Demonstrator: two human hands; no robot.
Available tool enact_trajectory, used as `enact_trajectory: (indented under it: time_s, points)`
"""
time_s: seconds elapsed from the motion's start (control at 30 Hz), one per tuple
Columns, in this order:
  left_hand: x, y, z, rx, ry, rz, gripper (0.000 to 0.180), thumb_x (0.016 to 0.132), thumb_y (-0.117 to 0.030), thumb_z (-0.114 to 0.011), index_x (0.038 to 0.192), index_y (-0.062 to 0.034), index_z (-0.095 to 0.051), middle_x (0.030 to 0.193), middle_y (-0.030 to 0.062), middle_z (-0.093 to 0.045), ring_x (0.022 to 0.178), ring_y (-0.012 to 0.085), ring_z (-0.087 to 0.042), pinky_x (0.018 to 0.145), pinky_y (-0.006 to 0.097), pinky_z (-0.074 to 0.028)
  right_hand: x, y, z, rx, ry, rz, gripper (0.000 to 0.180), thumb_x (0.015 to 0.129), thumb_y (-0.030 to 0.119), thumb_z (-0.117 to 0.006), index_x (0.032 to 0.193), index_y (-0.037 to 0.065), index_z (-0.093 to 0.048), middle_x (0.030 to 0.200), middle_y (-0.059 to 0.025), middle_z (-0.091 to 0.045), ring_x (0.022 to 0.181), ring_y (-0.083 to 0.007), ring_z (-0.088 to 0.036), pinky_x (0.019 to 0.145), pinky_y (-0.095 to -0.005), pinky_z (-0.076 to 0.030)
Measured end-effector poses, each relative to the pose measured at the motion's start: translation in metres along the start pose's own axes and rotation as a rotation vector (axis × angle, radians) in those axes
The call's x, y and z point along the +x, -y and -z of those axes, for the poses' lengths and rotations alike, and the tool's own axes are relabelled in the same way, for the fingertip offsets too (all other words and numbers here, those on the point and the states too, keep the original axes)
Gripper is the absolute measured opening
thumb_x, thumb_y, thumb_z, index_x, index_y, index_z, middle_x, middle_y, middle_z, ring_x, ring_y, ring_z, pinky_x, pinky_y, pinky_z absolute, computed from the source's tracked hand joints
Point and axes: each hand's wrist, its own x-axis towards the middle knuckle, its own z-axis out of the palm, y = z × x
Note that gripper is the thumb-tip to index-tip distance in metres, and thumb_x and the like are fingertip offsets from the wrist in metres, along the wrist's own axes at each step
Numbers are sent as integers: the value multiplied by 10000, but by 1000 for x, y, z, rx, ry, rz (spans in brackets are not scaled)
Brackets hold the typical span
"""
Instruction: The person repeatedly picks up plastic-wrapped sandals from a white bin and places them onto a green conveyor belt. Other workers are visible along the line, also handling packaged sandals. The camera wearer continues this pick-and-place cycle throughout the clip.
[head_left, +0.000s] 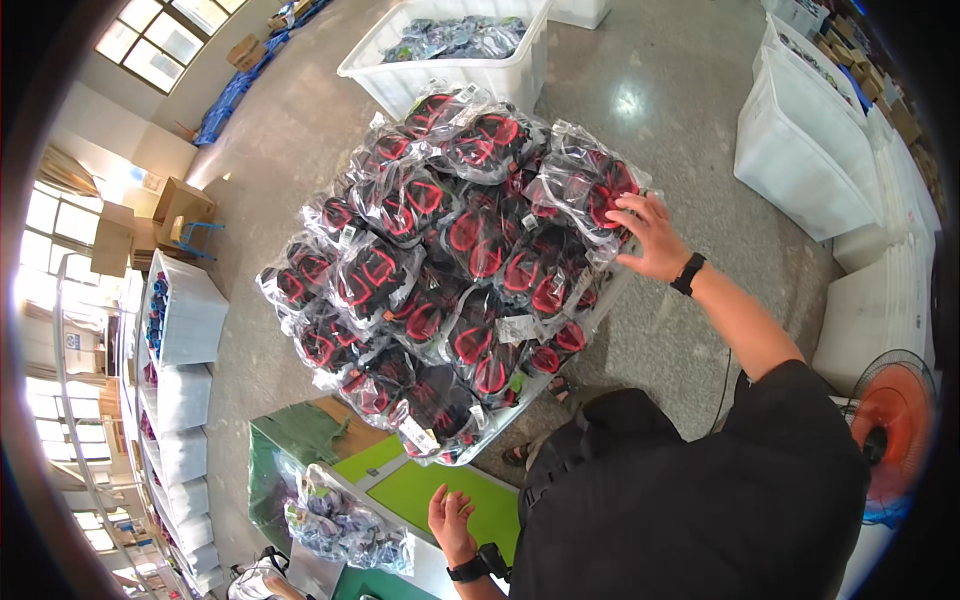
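Note:
A high heap of black-and-red shoes (480, 240), packed in clear plastic bags, fills a pale bin (500, 428) in front of me. My right hand (652, 238) reaches to the heap's far right corner. Its fingers are spread and rest on a bagged pair of shoes (590, 190), with the thumb apart near the bag's lower edge. Low in the view, my left hand (452, 522) hangs near a green panel (440, 490). The fingers there are loosely bent and apart, with nothing visible in them. Dark bands circle both wrists.
Bagged bluish goods (345, 525) lie on a table at lower left. Behind the heap stands a white bin (440, 75) of bagged goods. More white bins line the left (190, 310) and right (800, 140). An orange fan (893, 425) is beside my right elbow.

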Motion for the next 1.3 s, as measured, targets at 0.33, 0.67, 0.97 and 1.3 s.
enact_trajectory:
  time_s: [0.33,0.67,0.97,1.3]
  points:
    - [3,49,32,-6,-58,81,338,1029,-187,-609,1320,-27,-544,1003,86,-673,855,196,-679,704,312,-562,-51,-11,-40,352,-308,-583,638,923,332,-730,1438,62,-468,1363,-171,-529,1272,-332,-526,1062,-454,-438]
    - [-6,56,48,12,-101,104,363,1026,-176,-601,1333,5,-533,1024,100,-672,862,185,-672,711,299,-550,52,-26,-37,-60,-273,-443,904,814,655,-729,1505,145,-448,1497,-204,-433,1416,-400,-381,1135,-592,-331]
    - [-13,66,42,-29,-123,113,376,1028,-189,-600,1336,16,-534,1031,103,-669,862,188,-674,709,302,-553,90,-26,-50,-155,63,-110,792,692,516,-828,1405,272,-583,1556,-50,-393,1480,-367,-291,1098,-638,-332]
    - [-14,72,37,25,-118,153,372,1034,-201,-591,1337,8,-537,1032,102,-662,869,191,-673,709,306,-557,90,-24,-56,-155,63,-62,847,710,606,-813,1439,274,-538,1577,-64,-362,1503,-357,-256,1140,-616,-285]
